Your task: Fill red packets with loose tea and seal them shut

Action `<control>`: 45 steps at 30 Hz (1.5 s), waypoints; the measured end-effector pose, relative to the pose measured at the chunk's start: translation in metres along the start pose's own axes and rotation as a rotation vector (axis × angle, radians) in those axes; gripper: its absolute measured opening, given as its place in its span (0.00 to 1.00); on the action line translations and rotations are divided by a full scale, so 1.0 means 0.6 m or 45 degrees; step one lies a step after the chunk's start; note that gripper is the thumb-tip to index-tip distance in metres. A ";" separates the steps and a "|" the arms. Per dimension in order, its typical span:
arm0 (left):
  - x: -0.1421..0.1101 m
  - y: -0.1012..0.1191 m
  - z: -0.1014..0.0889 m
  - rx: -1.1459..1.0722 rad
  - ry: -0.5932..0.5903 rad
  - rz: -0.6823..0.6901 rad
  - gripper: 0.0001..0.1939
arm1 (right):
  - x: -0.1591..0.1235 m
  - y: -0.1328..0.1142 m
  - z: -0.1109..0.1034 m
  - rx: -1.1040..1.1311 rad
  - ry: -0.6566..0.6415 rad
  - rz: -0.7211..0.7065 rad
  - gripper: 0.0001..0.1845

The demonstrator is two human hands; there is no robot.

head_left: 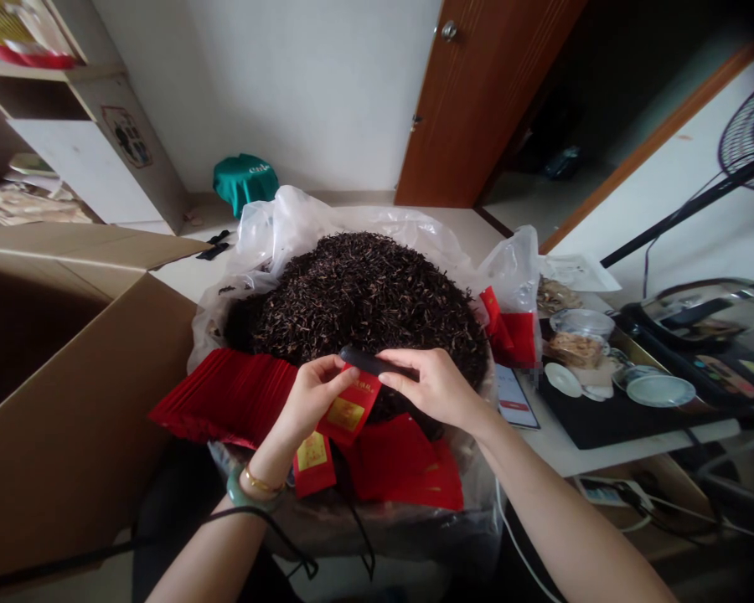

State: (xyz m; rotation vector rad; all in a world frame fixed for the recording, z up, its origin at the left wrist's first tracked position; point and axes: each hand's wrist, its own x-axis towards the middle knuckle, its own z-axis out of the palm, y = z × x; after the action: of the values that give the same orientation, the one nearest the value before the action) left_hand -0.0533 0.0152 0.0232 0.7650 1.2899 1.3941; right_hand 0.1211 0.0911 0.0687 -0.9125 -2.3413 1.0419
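Observation:
A red packet (355,406) with a gold label is pinched at its upper left corner by my left hand (317,392). My right hand (436,385) grips a slim black bar-shaped tool (368,362), its kind unclear, which lies along the packet's top edge. My left fingertips are at the far end of that tool. Just below, another red packet (314,465) with a gold label and a fanned pile of red packets (402,465) rest on the clear plastic bag (289,226). Inside this bag is a large heap of dark loose tea leaves (364,285).
A long row of red packets (226,398) stands at the left, beside an open cardboard box (88,394). More red packets (519,335) lie at the right. There, a table holds a phone (516,398), lids and plastic tubs (581,322). Black cables (289,544) hang below my hands.

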 end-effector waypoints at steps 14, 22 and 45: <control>0.000 0.003 -0.001 -0.082 0.103 -0.003 0.19 | 0.006 0.023 -0.004 0.105 -0.004 0.034 0.19; -0.003 0.003 0.000 -0.197 0.223 0.020 0.18 | -0.003 0.154 0.012 -0.675 0.380 0.118 0.23; -0.014 0.030 -0.011 0.172 0.181 0.187 0.15 | 0.039 -0.011 0.060 0.191 0.128 -0.056 0.13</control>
State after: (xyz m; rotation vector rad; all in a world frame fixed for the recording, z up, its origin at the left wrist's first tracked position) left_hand -0.0620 0.0075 0.0406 0.8797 1.4741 1.5125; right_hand 0.0809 0.0865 0.0534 -0.8337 -2.1590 1.1106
